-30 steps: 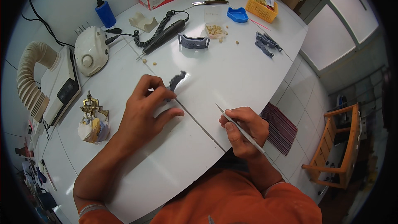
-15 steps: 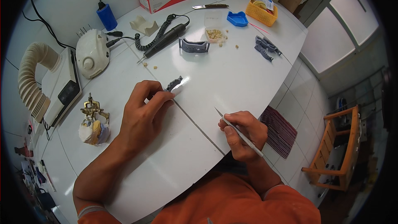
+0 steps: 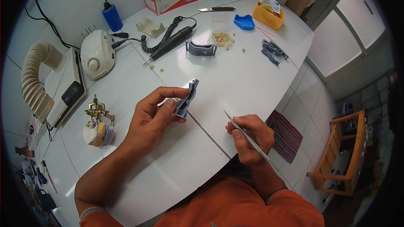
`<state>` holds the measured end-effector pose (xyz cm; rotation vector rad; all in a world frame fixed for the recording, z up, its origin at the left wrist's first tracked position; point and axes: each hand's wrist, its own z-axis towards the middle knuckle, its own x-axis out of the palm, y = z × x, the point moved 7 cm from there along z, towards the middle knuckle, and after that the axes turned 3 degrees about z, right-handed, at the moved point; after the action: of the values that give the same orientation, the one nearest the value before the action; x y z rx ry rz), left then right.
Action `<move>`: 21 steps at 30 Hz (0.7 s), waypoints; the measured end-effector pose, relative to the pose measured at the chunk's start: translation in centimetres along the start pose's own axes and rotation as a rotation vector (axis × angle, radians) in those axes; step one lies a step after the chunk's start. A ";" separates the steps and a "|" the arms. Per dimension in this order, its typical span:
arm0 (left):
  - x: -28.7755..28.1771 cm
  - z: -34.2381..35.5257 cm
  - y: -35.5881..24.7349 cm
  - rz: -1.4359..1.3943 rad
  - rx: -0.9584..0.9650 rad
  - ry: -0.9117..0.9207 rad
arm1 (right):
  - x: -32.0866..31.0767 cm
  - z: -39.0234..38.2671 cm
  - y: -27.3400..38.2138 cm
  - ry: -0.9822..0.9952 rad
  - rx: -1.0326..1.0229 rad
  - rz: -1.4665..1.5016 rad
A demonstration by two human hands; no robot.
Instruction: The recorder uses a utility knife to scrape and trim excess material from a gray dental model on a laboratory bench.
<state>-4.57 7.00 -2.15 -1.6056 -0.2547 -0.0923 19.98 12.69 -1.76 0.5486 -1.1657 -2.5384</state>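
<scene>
Between its thumb and fingers, my left hand (image 3: 153, 120) holds a grey curved dental piece (image 3: 187, 99), raised over the white table and tilted with its long side pointing away from me. My right hand (image 3: 252, 138) grips a slim pointed hand tool (image 3: 248, 136) like a pen, its tip aimed to the far left, apart from the grey piece. Farther back stands a similar grey curved piece (image 3: 201, 49). More grey pieces (image 3: 273, 52) lie at the right. A dental articulator with a plaster model (image 3: 98, 132) stands left of my left forearm.
A handpiece (image 3: 171, 44) with a coiled cord lies by its white control unit (image 3: 97, 54). A dust extractor (image 3: 67, 88) fills the left side. Farther back are a small box of tooth-coloured pieces (image 3: 221, 38), a knife (image 3: 217, 9), a blue tray (image 3: 244, 22) and a yellow basket (image 3: 268, 16).
My left hand has turned and lifted the grey piece, which now stands up and shows more of itself. The right hand has barely moved. The whole view has shifted slightly.
</scene>
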 end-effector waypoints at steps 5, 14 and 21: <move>-0.1 0.1 0.5 -0.126 -0.045 0.098 | 0.0 0.2 0.2 0.003 -0.009 -0.005; 0.7 -0.3 -0.1 0.387 0.077 0.067 | -0.1 0.1 0.2 -0.015 0.029 0.037; 1.8 -0.7 -1.5 0.694 0.262 0.089 | -0.6 0.8 1.1 -0.007 0.105 0.168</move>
<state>-3.13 6.55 -0.31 -1.3476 0.3531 0.3885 20.24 12.74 -0.35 0.4462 -1.2957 -2.3502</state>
